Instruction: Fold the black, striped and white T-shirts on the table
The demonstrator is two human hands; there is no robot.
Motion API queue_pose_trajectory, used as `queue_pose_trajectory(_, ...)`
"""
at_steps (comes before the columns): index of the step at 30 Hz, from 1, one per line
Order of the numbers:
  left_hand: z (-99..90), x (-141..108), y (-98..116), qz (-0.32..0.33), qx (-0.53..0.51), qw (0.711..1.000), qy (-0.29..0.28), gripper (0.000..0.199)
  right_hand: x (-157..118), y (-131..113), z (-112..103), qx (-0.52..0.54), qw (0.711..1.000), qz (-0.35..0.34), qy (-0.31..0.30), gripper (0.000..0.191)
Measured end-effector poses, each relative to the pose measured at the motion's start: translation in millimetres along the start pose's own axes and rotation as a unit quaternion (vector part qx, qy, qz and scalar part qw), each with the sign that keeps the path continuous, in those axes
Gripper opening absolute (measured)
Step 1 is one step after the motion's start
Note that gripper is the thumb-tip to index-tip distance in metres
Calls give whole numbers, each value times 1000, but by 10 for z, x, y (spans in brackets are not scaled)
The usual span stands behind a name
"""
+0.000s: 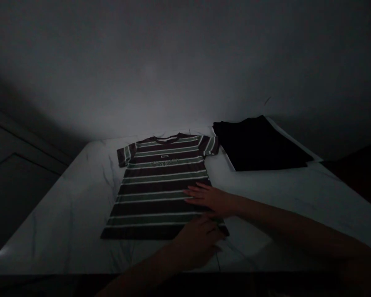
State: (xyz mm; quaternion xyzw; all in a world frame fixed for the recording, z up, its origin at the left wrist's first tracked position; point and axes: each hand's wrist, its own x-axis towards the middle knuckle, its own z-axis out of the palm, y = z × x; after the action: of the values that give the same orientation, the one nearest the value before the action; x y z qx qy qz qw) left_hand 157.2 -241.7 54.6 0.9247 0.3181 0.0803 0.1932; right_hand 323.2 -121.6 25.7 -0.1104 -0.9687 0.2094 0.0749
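A short-sleeved striped T-shirt (156, 194) lies spread flat, front up, its collar at the far side and its hem toward me. Its stripes are dark maroon, grey-green and white, with a small printed box and lettering on the chest. My right hand (212, 198) rests flat on the lower right side of the shirt, fingers stretched out and holding nothing. Close below it, my left hand (198, 241) is at the shirt's lower right corner. Its fingers are curled in at the side edge and appear to pinch the cloth, though the dim light hides the fingertips.
The marble-patterned white table (71, 214) carries a stack of folded black cloth (259, 144) with a white layer beneath, to the right of the shirt. A plain grey wall (160, 70) stands behind. A panelled door or cabinet (15, 161) is at left. The room is dim.
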Motion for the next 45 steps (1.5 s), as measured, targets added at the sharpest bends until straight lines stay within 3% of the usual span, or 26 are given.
queue_pose_trajectory(3,-224,-254,-205,-19,-99,995,16,24,-370,-303,3,70,996,-14,-48,56)
queue_pose_trajectory(5,-322,-547,-485,-124,-34,988,90,25,-570,-434,-50,117,991,-10,-61,49)
queue_pose_trajectory(6,-353,-730,-655,-197,27,970,138,26,-655,-482,-74,138,988,-3,-63,48)
queue_pose_trajectory(8,-389,-1144,-1000,-357,151,897,211,31,-796,-549,-89,174,983,16,-59,44)
queue_pose_trajectory(10,-403,-1548,-1276,-475,228,816,237,34,-883,-565,-46,199,978,42,-41,40)
queue_pose_trajectory(11,-405,-1714,-1369,-508,244,792,233,33,-895,-550,-6,208,976,60,-22,37)
queue_pose_trajectory(14,-393,-1963,-1457,-544,220,785,199,31,-758,-413,128,198,967,140,73,33)
queue_pose_trajectory(17,-375,-1888,-1370,-563,166,787,191,31,-382,-214,225,116,953,231,159,43)
queue_pose_trajectory(19,-371,-1806,-1288,-573,138,784,191,30,-116,-122,278,39,946,267,178,51)
queue_pose_trajectory(22,-366,-1847,-1196,-581,100,784,196,30,79,-106,349,-32,967,218,130,70)
queue_pose_trajectory(26,-409,-2144,-1253,-554,56,812,175,31,-52,-159,322,-16,991,130,0,80)
queue_pose_trajectory(28,-531,-2201,-1415,-550,63,817,162,34,-82,-113,239,6,989,147,-15,73)
queue_pose_trajectory(30,-754,-2089,-1682,-562,97,807,157,37,47,-4,147,7,979,199,36,60)
queue_pose_trajectory(33,-1183,-1637,-2202,-582,146,779,182,38,534,232,59,-68,943,289,152,55)
queue_pose_trajectory(36,-1493,-1121,-2662,-644,128,712,248,42,1082,486,24,-175,884,394,180,61)
queue_pose_trajectory(38,-1561,-897,-2867,-672,111,679,275,43,1304,638,8,-218,850,452,160,65)
queue_pose_trajectory(40,-1543,-801,-3010,-683,99,666,284,42,1374,764,3,-229,839,476,131,64)
queue_pose_trajectory(45,-1439,-905,-3248,-677,64,679,277,33,1250,941,57,-221,838,487,106,60)
